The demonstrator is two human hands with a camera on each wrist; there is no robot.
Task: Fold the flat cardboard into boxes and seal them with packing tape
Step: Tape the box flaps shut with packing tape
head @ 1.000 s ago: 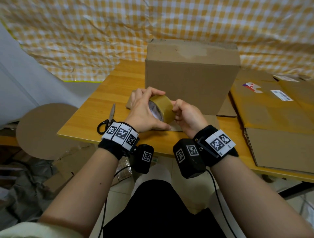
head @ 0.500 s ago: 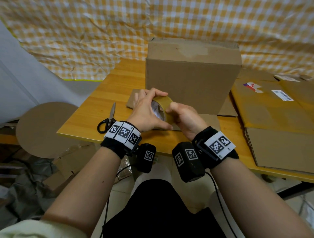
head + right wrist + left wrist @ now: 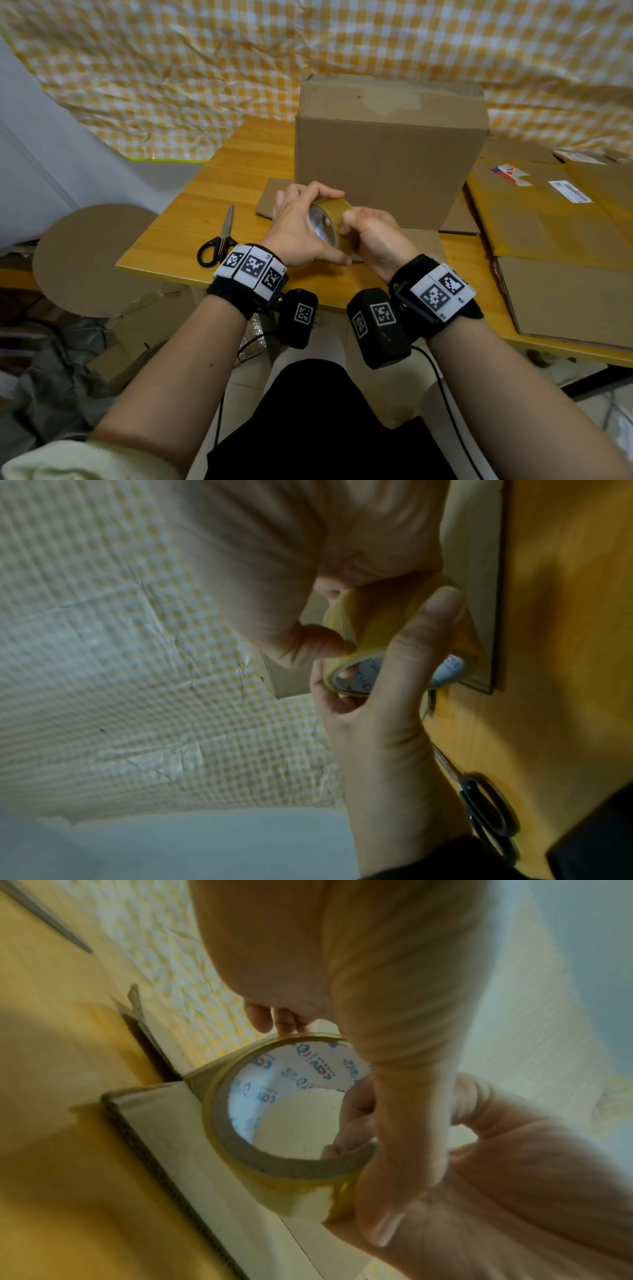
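Head view: my left hand (image 3: 301, 226) and right hand (image 3: 373, 236) meet over the near edge of the worktop (image 3: 178, 236), both curled round a roll of tape (image 3: 334, 219) — left fingers over its top, thumb along its near rim. Right grip: thumb and fingers pinch the roll's outer band. Directly behind stands a folded box (image 3: 387, 150), one bottom flap lying flat beneath the roll. Scissors (image 3: 219, 240) lie just left of my left hand; flat cardboard (image 3: 548, 219) is stacked to the right — labels visible on its top sheet.
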